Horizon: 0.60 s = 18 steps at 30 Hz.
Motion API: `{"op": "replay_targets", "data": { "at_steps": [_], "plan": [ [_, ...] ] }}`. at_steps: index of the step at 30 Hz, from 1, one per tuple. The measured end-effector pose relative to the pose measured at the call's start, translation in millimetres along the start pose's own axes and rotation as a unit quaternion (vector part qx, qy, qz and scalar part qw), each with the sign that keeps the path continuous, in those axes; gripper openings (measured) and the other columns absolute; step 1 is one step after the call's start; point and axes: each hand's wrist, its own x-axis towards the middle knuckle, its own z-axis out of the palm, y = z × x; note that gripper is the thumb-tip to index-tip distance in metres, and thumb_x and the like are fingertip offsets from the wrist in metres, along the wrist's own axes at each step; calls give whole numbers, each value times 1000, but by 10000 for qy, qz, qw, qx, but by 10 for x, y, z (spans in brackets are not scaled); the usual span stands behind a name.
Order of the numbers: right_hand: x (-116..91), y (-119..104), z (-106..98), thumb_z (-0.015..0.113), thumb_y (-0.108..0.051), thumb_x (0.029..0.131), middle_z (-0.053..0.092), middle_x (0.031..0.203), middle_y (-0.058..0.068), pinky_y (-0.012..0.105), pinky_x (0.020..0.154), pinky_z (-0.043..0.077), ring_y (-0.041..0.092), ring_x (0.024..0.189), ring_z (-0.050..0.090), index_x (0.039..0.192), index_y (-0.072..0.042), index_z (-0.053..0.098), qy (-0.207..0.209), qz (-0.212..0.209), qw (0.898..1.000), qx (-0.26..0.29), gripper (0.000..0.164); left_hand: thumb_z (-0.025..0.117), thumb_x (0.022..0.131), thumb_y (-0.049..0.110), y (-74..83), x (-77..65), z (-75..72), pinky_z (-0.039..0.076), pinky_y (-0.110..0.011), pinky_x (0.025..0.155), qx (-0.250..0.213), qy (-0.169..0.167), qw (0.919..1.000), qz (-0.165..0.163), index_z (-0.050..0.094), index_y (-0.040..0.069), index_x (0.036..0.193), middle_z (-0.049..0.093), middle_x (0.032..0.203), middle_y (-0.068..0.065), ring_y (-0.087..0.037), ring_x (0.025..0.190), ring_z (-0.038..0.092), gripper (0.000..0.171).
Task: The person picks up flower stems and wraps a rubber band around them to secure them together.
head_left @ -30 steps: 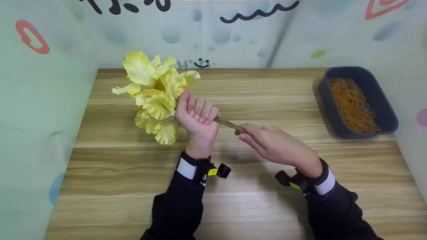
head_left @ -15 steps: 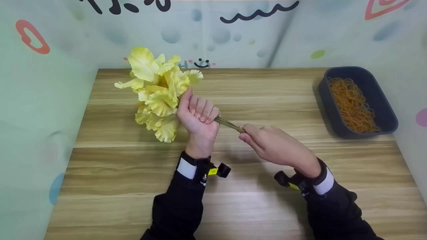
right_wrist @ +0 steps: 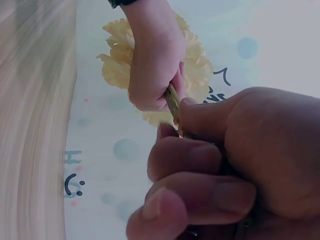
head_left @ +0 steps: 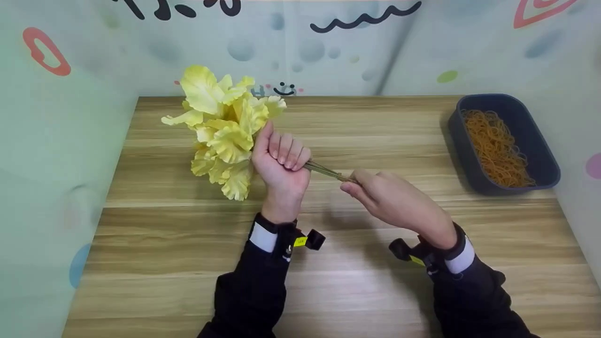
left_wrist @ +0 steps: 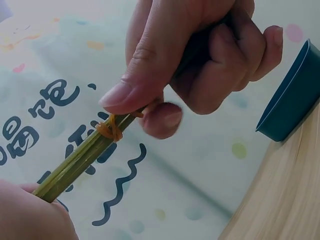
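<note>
A bunch of yellow flowers (head_left: 225,131) hangs over the left side of the table, heads toward the back left. My left hand (head_left: 281,164) grips the stems just below the blooms. Further down, the thin green stems (head_left: 324,170) run to my right hand (head_left: 399,202), whose thumb and forefinger pinch them near their ends. An orange rubber band (left_wrist: 110,128) is looped around the stems right by the right thumb in the left wrist view. The stem ends are hidden inside the right hand.
A dark blue bin (head_left: 540,145) stands at the table's back right, with a heap of orange rubber bands (head_left: 495,148) in it. Printed fabric walls (head_left: 328,56) border the wooden table (head_left: 164,263) at the back and sides.
The flower heads have risen slightly and shifted a little right. My right hand has slid a little right along the stems, while the left hand still grips them.
</note>
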Motion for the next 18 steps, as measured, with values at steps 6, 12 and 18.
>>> {"op": "replay_targets", "data": {
  "at_steps": [6, 12, 18],
  "plan": [
    [25, -6, -4, 46, -38, 109, 38, 66, -7, 30, 50, 37, 11, 54, 40, 87, -12, 56, 200, -66, 9998, -43, 36, 35, 108, 23, 26, -16, 48, 20, -18, 35, 64, 41, 10000, 60, 35, 17, 51, 32, 42, 6, -6, 33, 29, 57],
    [6, -25, -18, 47, -32, 109, 37, 66, -7, 29, 51, 36, 10, 54, 39, 87, -12, 56, 466, -203, 9986, 115, 31, 39, 108, 21, 40, -53, 142, 27, -19, 40, 144, 141, 9997, 147, 39, 16, 57, 36, 48, 6, -8, 40, 36, 52],
    [4, -27, -16, 46, -33, 109, 37, 66, -8, 30, 51, 37, 9, 54, 39, 89, -13, 58, 638, -185, 9973, 299, 31, 43, 108, 20, 27, -67, 205, 39, -22, 50, 279, 247, 9989, 291, 46, 13, 69, 43, 57, 2, -12, 50, 45, 40]
  ]
}}
